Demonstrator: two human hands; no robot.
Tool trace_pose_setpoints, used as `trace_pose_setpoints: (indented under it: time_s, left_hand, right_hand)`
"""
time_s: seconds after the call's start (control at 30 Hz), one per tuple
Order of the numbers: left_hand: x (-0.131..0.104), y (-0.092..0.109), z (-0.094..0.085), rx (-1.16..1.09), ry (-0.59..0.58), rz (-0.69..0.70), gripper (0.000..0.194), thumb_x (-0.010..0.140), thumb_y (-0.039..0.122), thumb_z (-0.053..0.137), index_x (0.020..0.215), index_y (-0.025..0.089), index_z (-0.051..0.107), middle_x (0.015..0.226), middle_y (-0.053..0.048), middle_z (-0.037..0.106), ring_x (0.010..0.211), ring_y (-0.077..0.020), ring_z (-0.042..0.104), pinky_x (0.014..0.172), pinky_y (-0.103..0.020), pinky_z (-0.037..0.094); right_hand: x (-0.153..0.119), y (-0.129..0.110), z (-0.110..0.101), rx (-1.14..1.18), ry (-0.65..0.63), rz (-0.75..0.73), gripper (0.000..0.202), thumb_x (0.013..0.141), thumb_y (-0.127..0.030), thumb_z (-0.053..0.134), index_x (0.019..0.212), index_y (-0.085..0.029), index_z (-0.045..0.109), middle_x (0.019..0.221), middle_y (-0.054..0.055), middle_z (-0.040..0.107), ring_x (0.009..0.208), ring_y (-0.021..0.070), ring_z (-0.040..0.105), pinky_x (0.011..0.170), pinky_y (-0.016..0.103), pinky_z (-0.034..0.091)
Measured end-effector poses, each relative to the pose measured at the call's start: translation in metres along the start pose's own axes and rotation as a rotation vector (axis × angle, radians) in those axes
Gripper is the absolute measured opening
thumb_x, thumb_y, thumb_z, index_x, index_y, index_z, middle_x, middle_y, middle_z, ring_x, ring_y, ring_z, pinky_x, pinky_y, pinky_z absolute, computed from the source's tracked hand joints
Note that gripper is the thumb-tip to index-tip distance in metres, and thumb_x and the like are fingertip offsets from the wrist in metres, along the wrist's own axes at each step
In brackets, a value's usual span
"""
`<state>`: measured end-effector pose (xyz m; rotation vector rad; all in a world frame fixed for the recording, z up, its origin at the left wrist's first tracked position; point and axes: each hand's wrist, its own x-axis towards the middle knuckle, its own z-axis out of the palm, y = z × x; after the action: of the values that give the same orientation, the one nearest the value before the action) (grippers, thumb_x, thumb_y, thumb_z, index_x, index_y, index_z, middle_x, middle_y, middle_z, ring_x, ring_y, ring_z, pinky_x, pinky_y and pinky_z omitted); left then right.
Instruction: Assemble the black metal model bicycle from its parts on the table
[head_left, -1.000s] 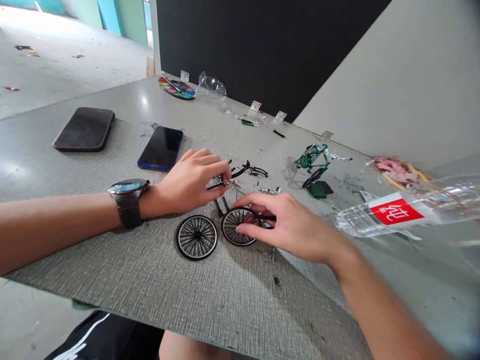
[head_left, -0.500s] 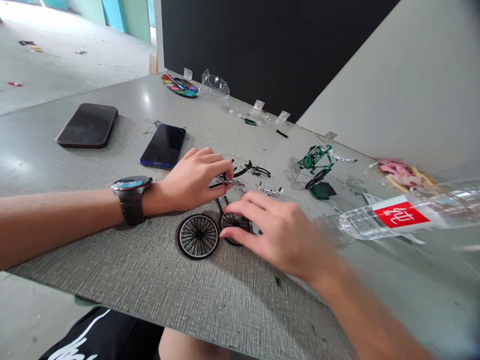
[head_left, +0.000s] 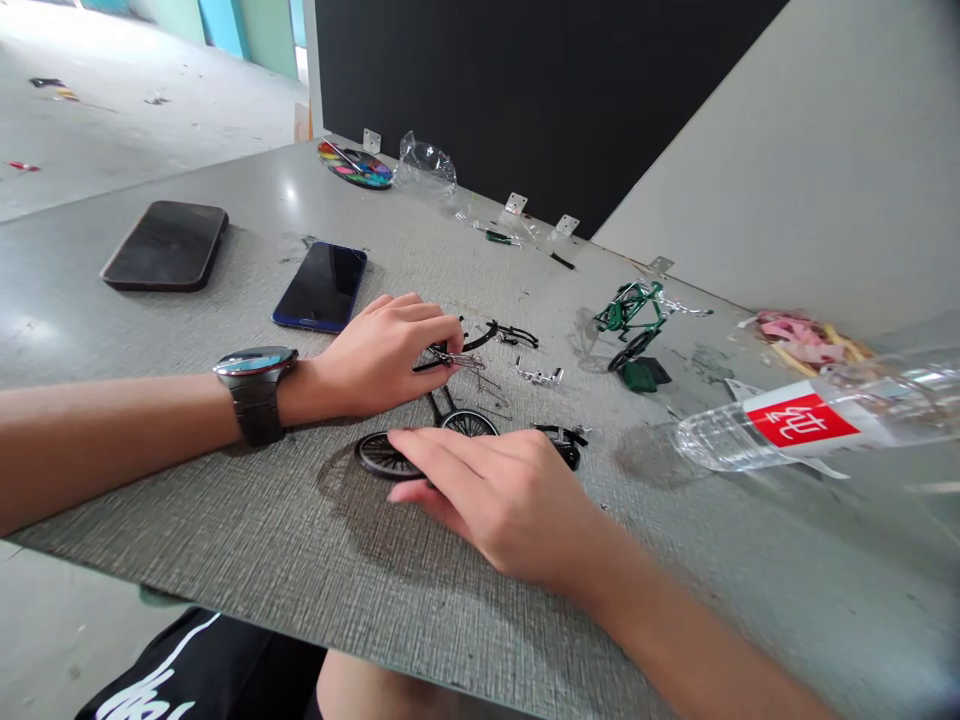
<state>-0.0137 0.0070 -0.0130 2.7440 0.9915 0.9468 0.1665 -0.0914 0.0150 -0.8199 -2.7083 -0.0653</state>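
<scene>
A spoked toy bicycle wheel [head_left: 373,455] is pinched between the thumb and fingers of my right hand [head_left: 495,490], tilted nearly flat above its shadow. Just behind it, a second spoked wheel [head_left: 471,420] is partly covered by that hand. Black struts [head_left: 441,405] run up from this wheel towards my left hand [head_left: 397,350], whose thumb and fingers close on a black bicycle part, mostly hidden. Thin silver wire pieces [head_left: 480,375] lie by those fingertips. Beyond are a black curved part [head_left: 510,333] and silver handlebars [head_left: 540,374]. More black parts [head_left: 562,440] lie behind my right hand.
A green toy bicycle [head_left: 634,320] stands to the right, near a lying clear bottle [head_left: 795,425]. Two phone-like slabs, one dark [head_left: 169,245] and one blue-edged [head_left: 322,287], lie left. A paint palette [head_left: 356,165] and clear plastic packaging [head_left: 426,165] sit by the black panel.
My right hand has moved left and closed on the front wheel, which has tipped from facing me to nearly flat. My left hand keeps its place and pinch.
</scene>
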Motion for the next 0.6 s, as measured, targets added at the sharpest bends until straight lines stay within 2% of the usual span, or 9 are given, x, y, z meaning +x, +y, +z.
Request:
trace_pose_setpoints:
  time_s: [0.13, 0.33, 0.6]
  left_hand:
    - [0.0000, -0.0002, -0.0002, -0.007, -0.009, 0.004, 0.010, 0.089, 0.029, 0.060, 0.093, 0.020, 0.062, 0.089, -0.002, 0.067, 0.087, -0.0194, 0.057, 0.082, -0.033, 0.042]
    - [-0.0003, 0.0001, -0.0002, -0.025, -0.029, 0.029, 0.010, 0.088, 0.028, 0.061, 0.093, 0.020, 0.063, 0.090, -0.002, 0.066, 0.087, -0.0194, 0.057, 0.082, -0.034, 0.043]
    - [-0.0016, -0.0008, -0.0003, -0.042, -0.059, 0.098, 0.007, 0.089, 0.024, 0.059, 0.092, 0.019, 0.064, 0.090, -0.003, 0.067, 0.086, -0.0192, 0.056, 0.083, -0.034, 0.044]
  right_hand:
    - [-0.0012, 0.0031, -0.0001, 0.027, 0.012, 0.034, 0.028, 0.103, -0.020, 0.044, 0.121, -0.013, 0.064, 0.103, 0.006, 0.077, 0.071, 0.0111, 0.070, 0.061, 0.023, 0.051]
    - [-0.0049, 0.0083, 0.0014, 0.128, 0.023, 0.036, 0.023, 0.099, -0.018, 0.051, 0.117, -0.014, 0.064, 0.105, 0.005, 0.076, 0.085, 0.0130, 0.072, 0.068, 0.023, 0.053]
    - [-0.0043, 0.0100, 0.0030, 0.195, 0.020, 0.010, 0.020, 0.099, -0.021, 0.052, 0.112, -0.014, 0.065, 0.107, 0.005, 0.076, 0.085, 0.0137, 0.072, 0.070, 0.023, 0.055]
